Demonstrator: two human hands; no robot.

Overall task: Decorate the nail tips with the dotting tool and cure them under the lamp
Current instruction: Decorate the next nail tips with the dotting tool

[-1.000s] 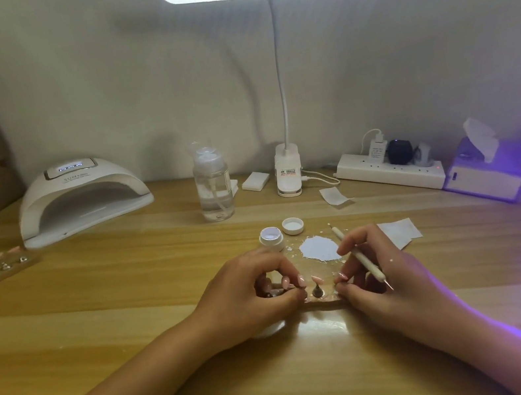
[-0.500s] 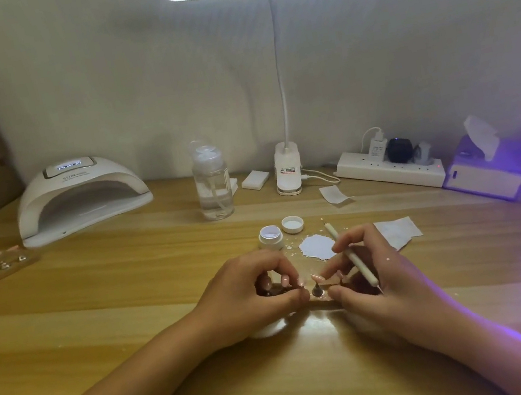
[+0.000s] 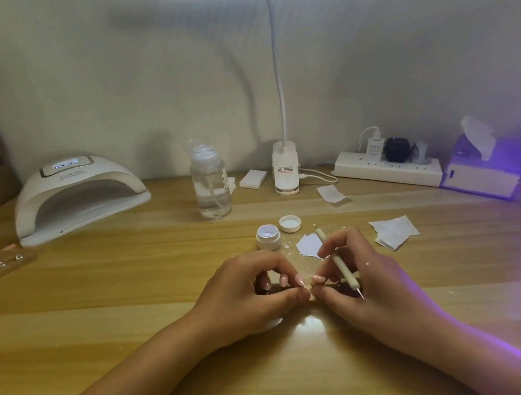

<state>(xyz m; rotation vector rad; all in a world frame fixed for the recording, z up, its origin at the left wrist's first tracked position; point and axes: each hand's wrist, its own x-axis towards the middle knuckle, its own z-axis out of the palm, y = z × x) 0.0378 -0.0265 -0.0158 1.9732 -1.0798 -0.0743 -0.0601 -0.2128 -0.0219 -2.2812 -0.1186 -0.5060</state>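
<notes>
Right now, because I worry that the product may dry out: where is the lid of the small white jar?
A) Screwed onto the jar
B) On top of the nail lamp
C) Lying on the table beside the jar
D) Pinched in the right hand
C: the lid lies on the table beside the open small white jar; the right hand grips the dotting tool, not the lid.

Wore pale pink polish on long fingernails (image 3: 299,279) of left hand (image 3: 247,290) and right hand (image 3: 352,271); went bare-armed.
</notes>
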